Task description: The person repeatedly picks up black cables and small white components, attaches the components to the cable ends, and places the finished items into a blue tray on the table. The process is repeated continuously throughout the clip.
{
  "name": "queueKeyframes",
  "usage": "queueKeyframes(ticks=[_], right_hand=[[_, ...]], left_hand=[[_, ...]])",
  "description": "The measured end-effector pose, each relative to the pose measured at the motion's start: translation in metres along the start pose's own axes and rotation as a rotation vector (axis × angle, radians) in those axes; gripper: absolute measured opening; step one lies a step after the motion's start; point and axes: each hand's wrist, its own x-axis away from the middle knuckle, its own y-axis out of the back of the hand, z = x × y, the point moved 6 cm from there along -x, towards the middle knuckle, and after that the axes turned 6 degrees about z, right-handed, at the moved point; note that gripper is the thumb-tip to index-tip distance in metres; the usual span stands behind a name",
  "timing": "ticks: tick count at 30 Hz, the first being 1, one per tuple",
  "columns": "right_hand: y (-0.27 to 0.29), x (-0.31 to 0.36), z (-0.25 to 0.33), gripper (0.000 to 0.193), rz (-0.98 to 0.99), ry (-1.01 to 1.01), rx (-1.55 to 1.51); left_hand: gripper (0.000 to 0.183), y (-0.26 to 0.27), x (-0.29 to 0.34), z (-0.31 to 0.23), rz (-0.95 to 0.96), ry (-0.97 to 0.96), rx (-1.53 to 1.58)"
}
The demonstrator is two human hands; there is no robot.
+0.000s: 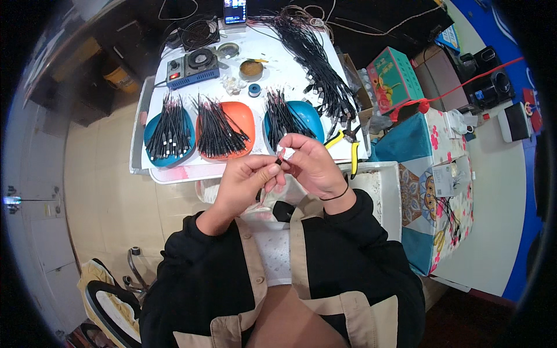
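Both my hands meet in front of my chest, at the near edge of the white table. My left hand (246,180) pinches a short black cable (279,162) between thumb and fingers. Against its end, my right hand (318,168) is closed on a small white piece (286,153) with thin red strands showing beside it. The fingers hide most of both, and I cannot tell what the white piece is. Just beyond my hands, black cables (281,119) lie in a blue tray (307,110). Yellow-handled pliers (350,139) rest to the right.
Cables also fill an orange tray (242,116) and another blue tray (152,129). Behind stand a blue heating device (200,74), a round tin (251,69) and a small blue spool (254,90). A long cable bundle (313,61) covers the table's right side. A green box (394,78) stands beyond it.
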Motion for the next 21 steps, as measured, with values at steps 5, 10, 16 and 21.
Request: queueKeyframes(ticks=[5,10,16,21], right_hand=[[0.021,-0.003,0.007,0.015,0.005,-0.079,0.232],[0.115,-0.074,0.110,0.018,-0.492,0.282,1.489],[0.185,-0.154,0.132,0.016,-0.711,-0.142,2.180],[0.162,-0.149,0.162,0.021,-0.814,0.124,2.059]], left_hand=[[0.016,0.010,-0.003,0.003,-0.061,-0.009,-0.170],[0.014,0.023,-0.010,0.009,-0.160,-0.062,-0.004],[0.014,0.027,-0.007,0.008,-0.219,-0.067,-0.002],[0.013,0.036,0.007,0.002,-0.271,-0.127,0.071]])
